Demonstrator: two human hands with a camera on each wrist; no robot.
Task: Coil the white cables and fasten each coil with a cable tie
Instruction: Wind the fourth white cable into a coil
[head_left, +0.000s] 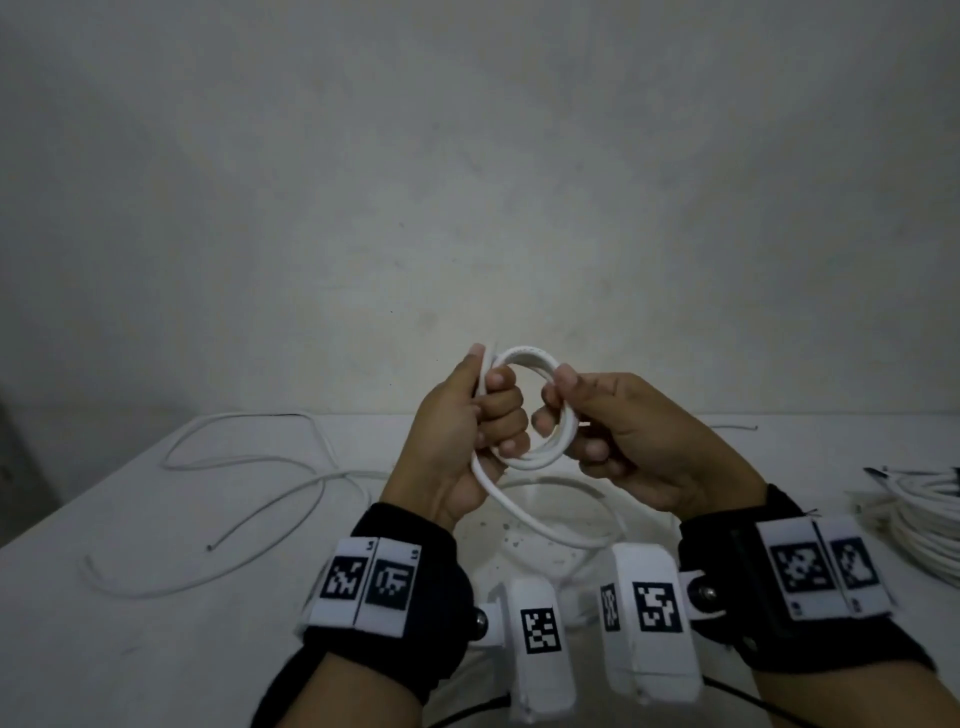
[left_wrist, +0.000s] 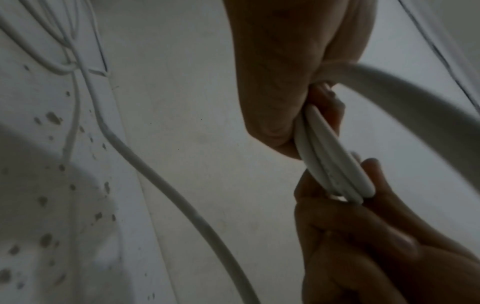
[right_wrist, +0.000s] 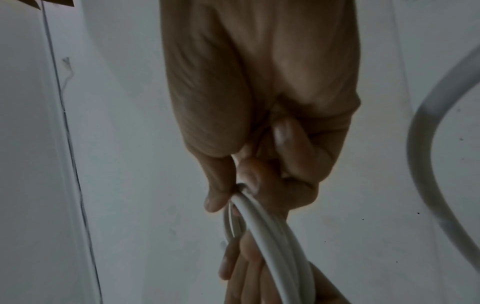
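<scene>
Head view: above the white table (head_left: 156, 649), the left hand (head_left: 457, 441) curls its fingers round the 9 o'clock side of a small white cable coil (head_left: 530, 364); the right hand (head_left: 639, 447) pinches the 3 o'clock side (finished coils (head_left: 930, 525) lie at far right).
Left wrist view: the coil's strands (left_wrist: 335, 162) run between both gripping hands.
Right wrist view: curled right fingers (right_wrist: 298, 148) clamp the strands (right_wrist: 272, 236)

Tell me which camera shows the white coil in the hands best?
The head view: the whole coil shows as a ring, gripped on each side. The left wrist and right wrist views show only a short bundle of strands between fingers.
</scene>
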